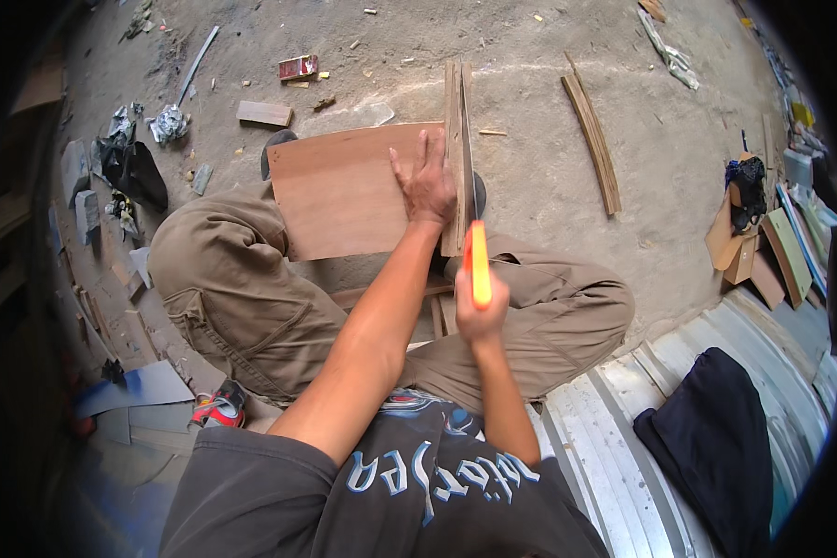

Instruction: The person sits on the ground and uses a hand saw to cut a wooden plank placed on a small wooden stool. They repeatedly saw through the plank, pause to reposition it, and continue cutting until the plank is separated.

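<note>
A handsaw with an orange-yellow handle (pixel 477 265) is gripped in my right hand (pixel 484 314), fingers wrapped round it. Its thin blade, seen edge-on, points away from me along the right side of a narrow wooden strip (pixel 453 112). Under that strip's left side lies a reddish-brown plywood board (pixel 339 191), held across my lap and feet. My left hand (pixel 428 189) presses on the board with fingers stretched out, its edge touching the strip. How deep the blade sits in the wood cannot be made out.
Loose wooden strips (pixel 591 144) lie on the concrete floor to the right. A small wood block (pixel 264 113) and a red packet (pixel 298 68) lie beyond the board. Offcuts and scraps line the left; a dark cloth (pixel 711 437) rests on corrugated metal (pixel 614 446) at near right.
</note>
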Demonstrator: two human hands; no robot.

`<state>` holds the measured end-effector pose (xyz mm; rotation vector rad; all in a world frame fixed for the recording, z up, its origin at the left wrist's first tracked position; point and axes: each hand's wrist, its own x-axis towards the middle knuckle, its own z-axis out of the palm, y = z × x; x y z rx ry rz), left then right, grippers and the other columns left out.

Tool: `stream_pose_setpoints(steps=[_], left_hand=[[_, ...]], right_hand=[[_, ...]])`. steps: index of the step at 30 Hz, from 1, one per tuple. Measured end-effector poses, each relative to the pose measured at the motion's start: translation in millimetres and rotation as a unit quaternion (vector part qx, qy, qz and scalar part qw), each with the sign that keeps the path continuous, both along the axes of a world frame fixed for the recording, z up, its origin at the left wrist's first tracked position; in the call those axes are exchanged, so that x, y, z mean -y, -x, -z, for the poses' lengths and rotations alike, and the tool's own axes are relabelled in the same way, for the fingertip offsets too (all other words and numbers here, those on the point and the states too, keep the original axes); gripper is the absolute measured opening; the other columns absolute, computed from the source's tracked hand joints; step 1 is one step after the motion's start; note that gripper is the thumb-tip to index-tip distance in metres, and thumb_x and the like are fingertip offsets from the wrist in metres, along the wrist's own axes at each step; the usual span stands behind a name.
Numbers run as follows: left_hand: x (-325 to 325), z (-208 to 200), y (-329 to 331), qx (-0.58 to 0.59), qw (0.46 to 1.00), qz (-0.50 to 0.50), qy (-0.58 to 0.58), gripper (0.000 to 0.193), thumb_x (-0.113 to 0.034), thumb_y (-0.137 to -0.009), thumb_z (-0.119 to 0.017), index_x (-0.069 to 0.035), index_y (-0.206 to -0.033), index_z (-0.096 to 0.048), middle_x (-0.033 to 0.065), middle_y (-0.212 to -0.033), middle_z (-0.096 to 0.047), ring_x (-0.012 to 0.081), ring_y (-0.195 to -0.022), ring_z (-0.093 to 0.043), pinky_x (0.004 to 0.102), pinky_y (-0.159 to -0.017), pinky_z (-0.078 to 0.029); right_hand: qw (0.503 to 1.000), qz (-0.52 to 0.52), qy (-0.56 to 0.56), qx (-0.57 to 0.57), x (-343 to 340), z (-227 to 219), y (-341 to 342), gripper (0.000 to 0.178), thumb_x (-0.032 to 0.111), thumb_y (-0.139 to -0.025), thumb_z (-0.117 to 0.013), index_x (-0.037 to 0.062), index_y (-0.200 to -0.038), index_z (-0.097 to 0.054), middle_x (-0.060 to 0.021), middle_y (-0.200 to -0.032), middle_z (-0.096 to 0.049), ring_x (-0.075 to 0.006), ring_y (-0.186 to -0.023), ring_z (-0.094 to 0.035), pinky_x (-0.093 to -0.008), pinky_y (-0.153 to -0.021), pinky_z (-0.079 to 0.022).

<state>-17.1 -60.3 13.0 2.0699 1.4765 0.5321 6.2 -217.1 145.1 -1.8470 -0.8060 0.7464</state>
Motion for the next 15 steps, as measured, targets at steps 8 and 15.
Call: stream_pose_setpoints(steps=[8, 15], left_hand=[[-4, 5, 16, -0.024, 0.992, 0.098, -0.076, 0.059, -0.022, -0.094, -0.045, -0.008, -0.151, -0.034, 0.0093, -0.151, -0.043, 0.0211, -0.144, -0.034, 0.0603, -0.119, -0.004], [-10, 4, 24, -0.048, 0.985, 0.145, -0.086, 0.065, -0.025, -0.094, -0.044, -0.009, -0.154, -0.026, 0.0034, -0.160, -0.030, 0.0152, -0.146, -0.029, 0.0603, -0.119, -0.005]], right_hand=[[0.999, -0.004, -0.009, -0.039, 26, -4, 16, 0.018, 0.004, -0.084, -0.064, 0.0004, -0.069, -0.055, -0.0087, -0.053, -0.052, -0.0192, -0.043, -0.051, -0.0333, -0.046, -0.041], [0.999, -0.020, -0.016, -0.037, 21, -4, 14, 0.016, 0.004, -0.082, -0.065, -0.0004, -0.069, -0.056, -0.0088, -0.054, -0.055, -0.0186, -0.045, -0.056, -0.0306, -0.048, -0.044]])
